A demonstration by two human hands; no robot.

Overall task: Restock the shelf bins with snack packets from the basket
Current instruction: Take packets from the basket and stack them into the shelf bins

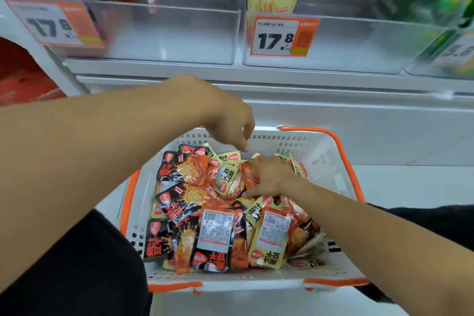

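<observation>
shelf bins (164, 31): clear, top of frame; two near-empty.
basket (323, 151): white, lower centre, packed with mixed black and yellow snack packets (218, 233).
right hand (272, 177): fingers curled into pile mid-frame, gripped orange packets.
left hand (228, 113): hovered over basket, loosely curled, held nothing.
risk: flavours could land in the wrong bin; a loose grab could drop packets.

The basket (320, 151) is white with a slotted pattern and orange handles and trim. Inside it lie black-and-orange snack packets (183, 169) beside pale yellow packets (270, 238) with black lettering — some show white label backs. Above the basket, clear shelf bins (166, 31) carry orange-and-white price tags (282, 37) with black numerals.
</observation>
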